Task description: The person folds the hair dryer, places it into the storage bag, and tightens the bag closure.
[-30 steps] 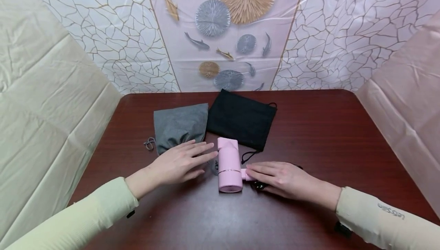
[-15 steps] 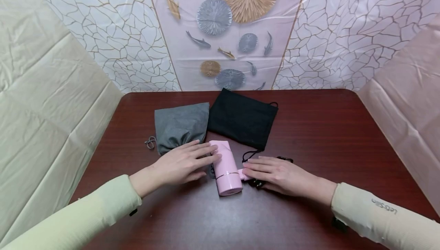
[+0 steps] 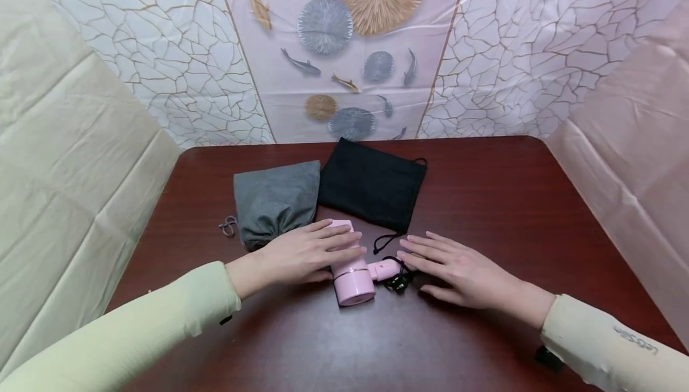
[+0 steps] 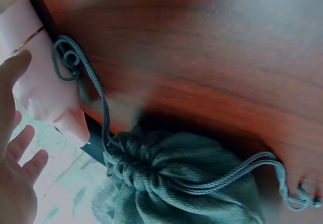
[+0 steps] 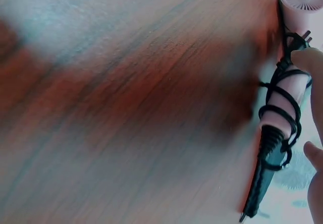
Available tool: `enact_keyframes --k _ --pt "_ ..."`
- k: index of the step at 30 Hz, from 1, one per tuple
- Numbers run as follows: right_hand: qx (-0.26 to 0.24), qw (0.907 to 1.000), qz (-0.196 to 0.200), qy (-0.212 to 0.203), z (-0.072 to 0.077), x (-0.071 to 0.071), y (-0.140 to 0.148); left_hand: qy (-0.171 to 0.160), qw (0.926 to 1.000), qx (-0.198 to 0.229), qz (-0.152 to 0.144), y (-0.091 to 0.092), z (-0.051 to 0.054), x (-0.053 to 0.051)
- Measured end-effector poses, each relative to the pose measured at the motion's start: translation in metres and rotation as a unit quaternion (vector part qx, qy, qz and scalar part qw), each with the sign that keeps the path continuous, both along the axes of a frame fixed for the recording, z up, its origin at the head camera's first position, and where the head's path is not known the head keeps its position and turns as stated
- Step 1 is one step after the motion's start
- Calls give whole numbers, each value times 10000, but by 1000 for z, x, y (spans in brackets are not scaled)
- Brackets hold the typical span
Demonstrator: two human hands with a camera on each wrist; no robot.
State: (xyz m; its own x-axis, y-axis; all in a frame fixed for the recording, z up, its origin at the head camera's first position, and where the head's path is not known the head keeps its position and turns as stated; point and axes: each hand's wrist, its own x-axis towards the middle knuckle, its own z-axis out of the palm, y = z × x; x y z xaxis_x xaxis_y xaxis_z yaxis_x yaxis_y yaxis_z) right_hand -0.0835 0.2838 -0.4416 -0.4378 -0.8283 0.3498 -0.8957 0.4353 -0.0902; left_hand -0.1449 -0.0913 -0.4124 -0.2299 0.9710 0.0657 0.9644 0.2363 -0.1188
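Note:
A pink hair dryer (image 3: 353,287) lies on the table, its handle pointing right. Black cord (image 5: 291,104) is wound around the handle in the right wrist view, with plug prongs showing near the barrel. My left hand (image 3: 304,254) lies across the upper barrel with fingers extended. In the left wrist view its thumb is at the side of the barrel (image 4: 48,82); firm contact cannot be told. Beside the handle's end, my right hand (image 3: 457,269) has straight, slightly spread fingers. Its fingertips are close to the cord, and whether they touch it is unclear.
Behind the left hand lies a grey drawstring pouch (image 3: 277,197), its cord (image 4: 290,183) trailing out. A flat black drawstring pouch (image 3: 371,185) adjoins it on the right. Fabric walls enclose the dark red table (image 3: 500,194) at the back and sides.
The hair dryer's top end has swung left, so the barrel is tilted. My left hand has moved right, onto the barrel. My right hand has drawn back right from the handle, uncovering it.

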Motion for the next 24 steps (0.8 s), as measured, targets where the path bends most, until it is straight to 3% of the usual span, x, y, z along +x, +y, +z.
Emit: enact_keyframes --k 4,10,24 --pt "-114 9998 -168 -9 1 2 5 76 9999 -80 -86 2 -3 -3" --pt "-148 9989 -426 -97 2 5 11 -82 9997 12 -212 3 -12 -3" --pt "-205 9948 -885 -462 3 8 23 -235 9956 550 -718 22 -27 13"
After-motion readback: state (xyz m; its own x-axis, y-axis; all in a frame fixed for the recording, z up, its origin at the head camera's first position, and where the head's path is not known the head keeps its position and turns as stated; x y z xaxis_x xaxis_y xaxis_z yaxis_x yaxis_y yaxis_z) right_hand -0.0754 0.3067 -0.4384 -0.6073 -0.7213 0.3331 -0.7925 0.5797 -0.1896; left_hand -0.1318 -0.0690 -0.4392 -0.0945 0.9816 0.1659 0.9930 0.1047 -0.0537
